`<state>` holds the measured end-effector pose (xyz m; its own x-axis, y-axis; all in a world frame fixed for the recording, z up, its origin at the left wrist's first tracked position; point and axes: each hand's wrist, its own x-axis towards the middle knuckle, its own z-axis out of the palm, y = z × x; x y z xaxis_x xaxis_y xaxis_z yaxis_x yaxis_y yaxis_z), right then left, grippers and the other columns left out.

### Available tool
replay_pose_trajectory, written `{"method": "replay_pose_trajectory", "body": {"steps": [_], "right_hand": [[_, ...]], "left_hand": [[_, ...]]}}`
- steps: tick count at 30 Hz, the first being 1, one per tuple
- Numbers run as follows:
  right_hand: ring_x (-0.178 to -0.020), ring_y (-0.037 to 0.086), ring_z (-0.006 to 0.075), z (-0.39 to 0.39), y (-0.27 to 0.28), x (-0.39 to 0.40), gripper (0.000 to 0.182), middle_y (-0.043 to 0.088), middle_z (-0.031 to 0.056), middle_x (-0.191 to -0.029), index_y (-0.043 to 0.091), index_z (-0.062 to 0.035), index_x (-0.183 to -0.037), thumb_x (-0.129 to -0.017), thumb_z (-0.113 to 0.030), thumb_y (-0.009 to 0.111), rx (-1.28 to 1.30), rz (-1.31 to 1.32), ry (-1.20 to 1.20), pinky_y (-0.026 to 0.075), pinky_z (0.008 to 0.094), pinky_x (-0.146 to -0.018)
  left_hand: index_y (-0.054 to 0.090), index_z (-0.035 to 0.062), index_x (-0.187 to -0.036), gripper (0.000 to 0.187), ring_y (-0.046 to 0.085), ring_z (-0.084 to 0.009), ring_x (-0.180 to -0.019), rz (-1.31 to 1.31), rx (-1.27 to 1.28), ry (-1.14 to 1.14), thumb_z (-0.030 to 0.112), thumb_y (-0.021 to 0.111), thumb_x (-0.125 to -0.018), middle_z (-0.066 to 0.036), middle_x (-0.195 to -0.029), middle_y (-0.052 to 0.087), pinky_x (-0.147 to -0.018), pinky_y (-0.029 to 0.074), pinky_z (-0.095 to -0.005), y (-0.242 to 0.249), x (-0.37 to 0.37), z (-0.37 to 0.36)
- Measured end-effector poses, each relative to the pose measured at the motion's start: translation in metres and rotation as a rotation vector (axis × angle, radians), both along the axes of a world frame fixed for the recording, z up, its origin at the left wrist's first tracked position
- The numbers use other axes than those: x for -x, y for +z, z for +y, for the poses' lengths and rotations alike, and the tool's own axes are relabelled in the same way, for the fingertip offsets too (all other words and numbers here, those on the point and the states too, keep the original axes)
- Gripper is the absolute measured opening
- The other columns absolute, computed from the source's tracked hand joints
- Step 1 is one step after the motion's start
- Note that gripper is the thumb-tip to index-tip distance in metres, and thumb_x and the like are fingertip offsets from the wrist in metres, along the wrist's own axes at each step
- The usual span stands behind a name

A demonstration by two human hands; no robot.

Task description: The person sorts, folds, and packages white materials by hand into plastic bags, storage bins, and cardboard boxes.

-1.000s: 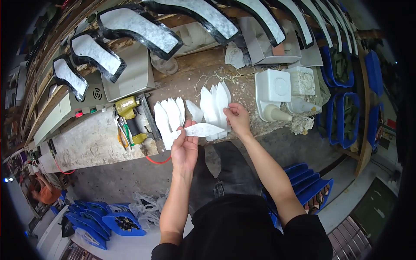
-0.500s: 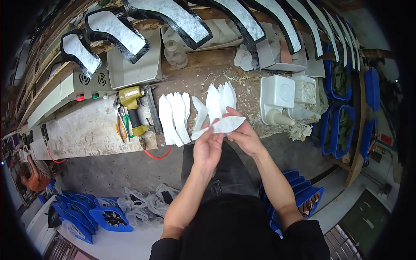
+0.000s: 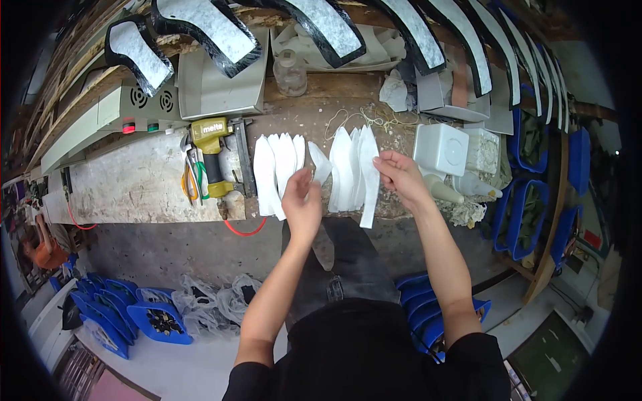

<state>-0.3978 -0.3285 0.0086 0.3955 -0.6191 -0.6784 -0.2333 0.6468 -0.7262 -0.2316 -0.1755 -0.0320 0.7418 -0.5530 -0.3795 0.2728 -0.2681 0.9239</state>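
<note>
Pinched at its edge between the thumb and fingers of my right hand (image 3: 402, 179) is a long white curved strip (image 3: 368, 175). It stands at the right side of a fanned group of similar white strips (image 3: 342, 170), its lower end reaching past the bench's front edge. My left hand (image 3: 303, 206) is over the front of the bench with thumb and fingers apart. Close to its fingertips lies a short white piece (image 3: 320, 162), partly covered by the hand. Left of that hand, another group of white strips (image 3: 265, 172) lies side by side.
On the bench, a staple gun (image 3: 212, 150) and scissors (image 3: 191, 179) lie left, with a red hose (image 3: 246, 230) below. White plastic containers (image 3: 441, 150) stand right and a clear jar (image 3: 290, 73) behind. Black-edged white pieces (image 3: 328, 27) hang overhead. Blue bins (image 3: 160, 319) sit behind me.
The white strip held between both hands has gone upright to the right group, in my right hand alone. My left hand has let go and moved left towards the short piece.
</note>
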Motion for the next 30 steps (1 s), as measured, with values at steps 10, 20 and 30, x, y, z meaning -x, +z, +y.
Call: {"method": "replay_pose_trajectory", "body": {"steps": [10,20,30], "right_hand": [[-0.068,0.053,0.0071,0.015,-0.053,-0.019,0.019,0.067,0.0017,-0.086,0.065,0.0001,-0.112,-0.094,-0.006,0.068,0.513,0.261,0.020,0.044,0.0191,-0.064],[-0.071,0.055,0.0061,0.006,-0.041,-0.031,0.030,0.068,0.0026,-0.093,0.064,-0.0002,-0.121,-0.091,0.000,0.068,0.393,0.099,0.087,0.047,0.0189,-0.065],[-0.077,0.062,0.0102,-0.004,-0.056,-0.048,0.032,0.072,0.0068,-0.098,0.066,-0.0012,-0.123,-0.091,-0.002,0.065,0.797,0.349,0.059,0.052,0.0231,-0.071]], "left_hand": [[0.062,-0.0044,-0.118,0.028,0.063,-0.0213,-0.075,-0.153,-0.288,-0.426,0.004,0.064,-0.090,-0.013,-0.093,0.070,-0.070,0.054,-0.0334,-0.004,-0.015,-0.028],[0.049,-0.0059,-0.136,0.058,0.062,-0.0345,-0.103,0.056,0.016,-0.325,0.007,0.070,-0.084,-0.026,-0.122,0.061,-0.091,0.052,-0.0417,-0.001,0.030,-0.032],[0.027,-0.0086,-0.155,0.084,0.007,-0.0401,-0.156,-0.921,-0.231,-0.883,0.049,0.046,-0.097,-0.027,-0.166,0.016,-0.123,0.003,-0.0618,-0.059,0.049,-0.047]]}}
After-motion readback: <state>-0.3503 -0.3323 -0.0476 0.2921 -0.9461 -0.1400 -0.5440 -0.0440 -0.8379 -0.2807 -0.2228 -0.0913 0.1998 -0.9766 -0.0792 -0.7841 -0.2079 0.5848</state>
